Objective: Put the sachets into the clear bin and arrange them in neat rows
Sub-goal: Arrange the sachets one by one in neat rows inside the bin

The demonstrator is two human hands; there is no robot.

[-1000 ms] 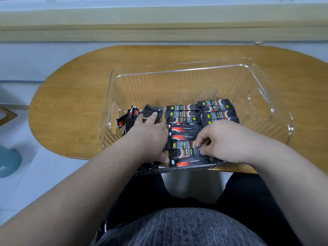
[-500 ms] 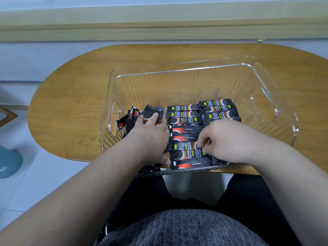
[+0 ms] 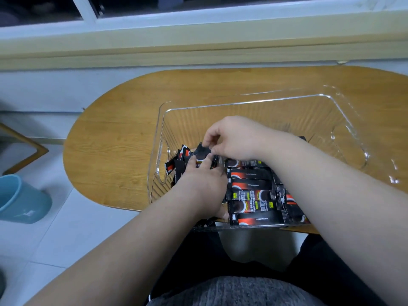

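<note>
The clear bin (image 3: 344,120) stands on an oval wooden table (image 3: 114,140). Inside it, several black sachets (image 3: 251,195) lie flat in a neat row down the middle, and a loose heap of sachets (image 3: 178,160) fills the left end. My left hand (image 3: 203,184) lies palm-down on that heap with its fingers stretched over the sachets. My right hand (image 3: 231,138) has crossed over the rows and pinches the top edge of one sachet (image 3: 202,151) from the heap between thumb and fingers. My right forearm hides the right-hand row.
A window sill and wall run behind the table. A teal bin (image 3: 19,199) stands on the tiled floor at the left, next to a wooden frame (image 3: 28,149). The far half of the clear bin holds nothing.
My right hand left the near sachet row and moved left and away to the loose heap, where it now pinches a sachet. My left hand stayed on the heap. The view shifted left.
</note>
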